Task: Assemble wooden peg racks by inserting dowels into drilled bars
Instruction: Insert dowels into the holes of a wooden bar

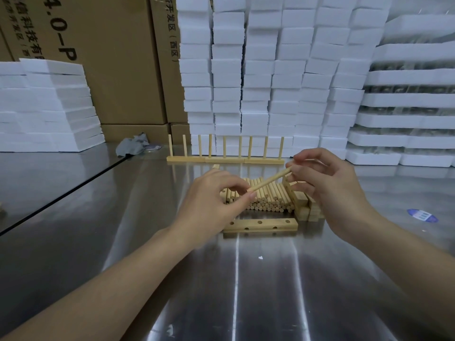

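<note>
Item: peg-rack assembly station, shiny steel worktable [246, 279].

Work in hand: one pale round wooden dowel [269, 180], held slanted in the air above the stock pile. The left hand [209, 205] pinches its lower end between thumb and forefinger; the right hand [327, 190] pinches its upper end with the fingertips, the other fingers loosely curled. The dowel touches no bar.

Finished: a row of pale wooden racks with upright pegs [225, 151], standing end to end at the far side of the table; nine pegs show, and the seams suggest three bars, each apparently fully pegged.

Pending: one pale drilled wooden bar [261, 224] lies flat just in front of the pile, beneath the hands. The holes visible on its top and front faces are empty; its left end is hidden by the left hand. By my judgement this rack is not yet begun.

Stock: a pile of loose pale dowels [266, 200], many, ends towards the camera. Just right of it, a small stack of further drilled wooden bars [304, 205], partly hidden by the right hand. Much remains.

Containers: none on the table; parts lie loose. Behind, tall brown cardboard cartons [118, 70] and stacked white foam blocks [270, 82]; contents of the cartons cannot be told.

Sundry: crumpled grey cloth [133, 145], far left.
</note>
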The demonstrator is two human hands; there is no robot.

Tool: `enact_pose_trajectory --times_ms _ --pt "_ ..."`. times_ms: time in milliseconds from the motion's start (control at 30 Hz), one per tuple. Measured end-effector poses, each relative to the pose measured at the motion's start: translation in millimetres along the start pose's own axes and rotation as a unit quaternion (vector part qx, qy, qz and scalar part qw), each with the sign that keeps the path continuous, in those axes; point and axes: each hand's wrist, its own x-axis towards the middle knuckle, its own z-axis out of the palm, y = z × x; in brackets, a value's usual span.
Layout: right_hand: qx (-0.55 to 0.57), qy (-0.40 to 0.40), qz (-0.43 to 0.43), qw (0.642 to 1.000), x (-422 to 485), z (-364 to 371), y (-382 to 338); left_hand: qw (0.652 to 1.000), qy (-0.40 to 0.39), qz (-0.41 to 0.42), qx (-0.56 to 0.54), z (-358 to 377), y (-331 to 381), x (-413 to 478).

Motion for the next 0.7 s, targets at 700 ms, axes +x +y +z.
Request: enact_pose_trajectory --times_ms 700 --pt "-0.177 -0.141 -0.046 0.973 -6.7 4.1 19.6 0.946 -0.217 0.072 0.232 -18.8 12.1 2.5"
